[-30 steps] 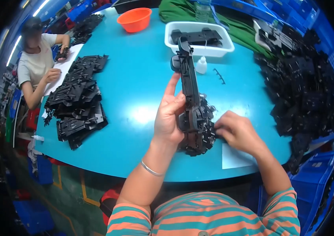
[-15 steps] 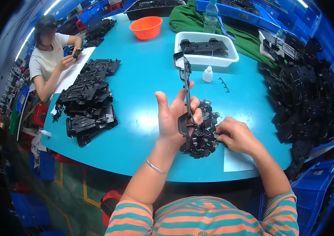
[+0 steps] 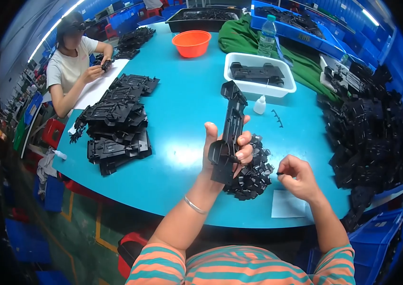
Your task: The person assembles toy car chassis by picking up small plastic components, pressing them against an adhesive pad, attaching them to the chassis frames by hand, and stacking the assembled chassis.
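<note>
Now, left hand (image 3: 224, 151): wrapped around the lower end of a long black plastic frame (image 3: 230, 133), thumb on the left edge, fingers curled over the right edge; a silver bracelet (image 3: 194, 205) sits on that wrist.
Frame's place: lifted above the teal worktop (image 3: 182, 109), over a heap of small black clips (image 3: 253, 168).
Frame's axis: long axis runs away from the person, far end tipped slightly right toward a white tray (image 3: 260, 75).
Right hand (image 3: 298, 176): loosely closed, thumb and forefinger pinching one small black clip (image 3: 279, 173), just right of the heap.
Paper: a white sheet (image 3: 288, 204) lies flat under the right hand.
Containers: small white dropper bottle (image 3: 260, 104) beside the tray; orange bowl (image 3: 192, 42) further back; clear bottle with blue cap (image 3: 267, 29) on green cloth (image 3: 251, 40).
</note>
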Tool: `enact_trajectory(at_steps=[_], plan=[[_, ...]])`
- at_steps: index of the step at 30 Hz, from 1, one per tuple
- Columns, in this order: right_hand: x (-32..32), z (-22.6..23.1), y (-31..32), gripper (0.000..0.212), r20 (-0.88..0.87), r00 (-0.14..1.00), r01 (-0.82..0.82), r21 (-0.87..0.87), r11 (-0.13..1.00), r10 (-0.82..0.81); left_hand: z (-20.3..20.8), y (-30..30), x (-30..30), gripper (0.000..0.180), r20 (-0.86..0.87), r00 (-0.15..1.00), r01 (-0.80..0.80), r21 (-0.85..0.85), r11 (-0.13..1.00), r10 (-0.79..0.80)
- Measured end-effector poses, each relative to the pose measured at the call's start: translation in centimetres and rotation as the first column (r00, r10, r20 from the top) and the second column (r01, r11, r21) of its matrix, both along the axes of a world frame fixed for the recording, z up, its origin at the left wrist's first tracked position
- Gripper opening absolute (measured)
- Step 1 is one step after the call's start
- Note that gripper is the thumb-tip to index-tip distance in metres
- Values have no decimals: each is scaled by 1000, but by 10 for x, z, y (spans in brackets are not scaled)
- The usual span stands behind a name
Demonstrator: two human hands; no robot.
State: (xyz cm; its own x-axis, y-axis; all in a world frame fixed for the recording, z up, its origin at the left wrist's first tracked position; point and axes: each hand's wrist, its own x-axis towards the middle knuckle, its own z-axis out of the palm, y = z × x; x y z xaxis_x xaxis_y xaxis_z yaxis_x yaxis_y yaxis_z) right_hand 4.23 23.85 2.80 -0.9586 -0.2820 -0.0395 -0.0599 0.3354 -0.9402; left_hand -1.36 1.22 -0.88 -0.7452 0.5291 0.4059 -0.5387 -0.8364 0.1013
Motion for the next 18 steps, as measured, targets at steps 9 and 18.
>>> enact_trajectory(at_steps=[9,18], plan=[[12,12,16,10,-157,985,-48,130,990,69,5,-8,-3,87,-8,985,-174,-102,979,174],[36,29,34,13,-66,994,101,179,979,-91,9,4,5,95,-73,983,-178,-207,962,166]])
